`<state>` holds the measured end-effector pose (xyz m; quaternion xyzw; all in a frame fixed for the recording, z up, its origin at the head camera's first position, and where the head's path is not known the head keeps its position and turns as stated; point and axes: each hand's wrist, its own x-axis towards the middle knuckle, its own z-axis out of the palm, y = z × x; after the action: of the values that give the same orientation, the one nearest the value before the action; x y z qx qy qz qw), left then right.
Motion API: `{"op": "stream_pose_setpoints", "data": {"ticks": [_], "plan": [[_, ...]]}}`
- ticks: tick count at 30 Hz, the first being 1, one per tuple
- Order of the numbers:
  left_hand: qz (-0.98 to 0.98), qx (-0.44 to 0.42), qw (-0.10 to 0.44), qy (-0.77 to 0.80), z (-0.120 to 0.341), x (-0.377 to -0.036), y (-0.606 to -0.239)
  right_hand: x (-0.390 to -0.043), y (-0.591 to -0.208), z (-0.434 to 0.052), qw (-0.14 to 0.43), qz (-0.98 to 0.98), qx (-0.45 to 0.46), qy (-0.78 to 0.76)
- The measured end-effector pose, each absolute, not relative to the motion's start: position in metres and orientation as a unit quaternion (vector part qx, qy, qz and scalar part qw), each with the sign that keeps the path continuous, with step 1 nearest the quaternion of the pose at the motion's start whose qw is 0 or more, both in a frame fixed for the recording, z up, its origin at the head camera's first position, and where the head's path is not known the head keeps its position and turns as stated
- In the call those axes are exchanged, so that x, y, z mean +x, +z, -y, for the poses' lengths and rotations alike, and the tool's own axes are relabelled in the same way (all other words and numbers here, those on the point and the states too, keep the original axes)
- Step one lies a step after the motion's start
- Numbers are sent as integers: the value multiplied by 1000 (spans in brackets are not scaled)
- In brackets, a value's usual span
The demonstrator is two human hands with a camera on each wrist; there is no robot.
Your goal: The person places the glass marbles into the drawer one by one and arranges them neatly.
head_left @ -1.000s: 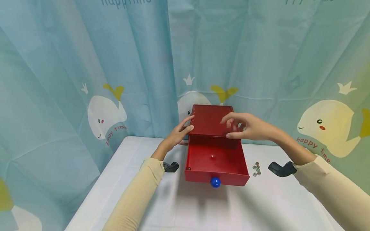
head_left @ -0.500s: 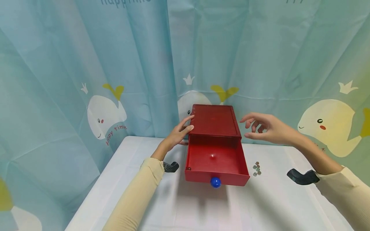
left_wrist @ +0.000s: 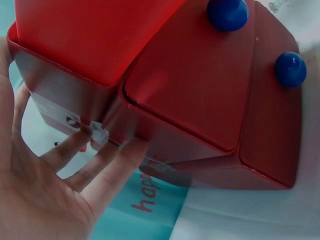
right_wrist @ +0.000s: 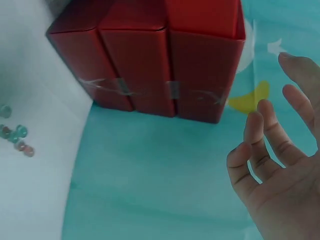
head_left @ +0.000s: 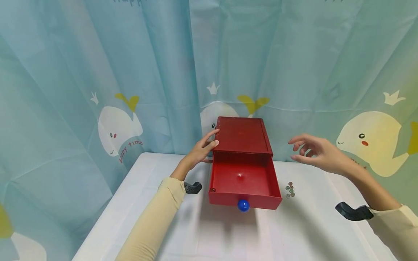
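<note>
A red drawer cabinet (head_left: pixel 243 136) stands at the back of the white table (head_left: pixel 156 170). Its top drawer (head_left: pixel 245 200) is pulled out toward me, with a blue knob (head_left: pixel 243 205) on its front. My left hand (head_left: pixel 202 148) rests with straight fingers against the cabinet's left side (left_wrist: pixel 165 150); the left wrist view shows the fingers (left_wrist: pixel 100 160) flat on it. My right hand (head_left: pixel 310 150) hovers in the air to the right of the cabinet, fingers loosely spread and holding nothing (right_wrist: pixel 280 190). Two lower blue knobs (left_wrist: pixel 290 69) show in the left wrist view.
Several small glassy beads (head_left: pixel 289 190) lie on the table just right of the drawer, also visible as beads (right_wrist: pixel 15 134) in the right wrist view. A teal whale-print curtain (head_left: pixel 130 90) hangs close behind and around the table. The table's front stretch is bare white.
My right hand has lifted off the cabinet's top and moved away to the right. The left hand, cabinet and drawer have stayed put.
</note>
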<state>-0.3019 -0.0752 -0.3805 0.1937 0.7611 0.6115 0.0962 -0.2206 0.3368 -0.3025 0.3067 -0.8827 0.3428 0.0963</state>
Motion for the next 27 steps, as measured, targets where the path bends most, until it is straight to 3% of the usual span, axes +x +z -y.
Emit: {"op": "stream_pose_setpoints", "data": {"ticks": [27], "plan": [[-761, 191, 99, 612, 75, -300, -378, -217, -402, -376, 83, 904, 216, 361]]}}
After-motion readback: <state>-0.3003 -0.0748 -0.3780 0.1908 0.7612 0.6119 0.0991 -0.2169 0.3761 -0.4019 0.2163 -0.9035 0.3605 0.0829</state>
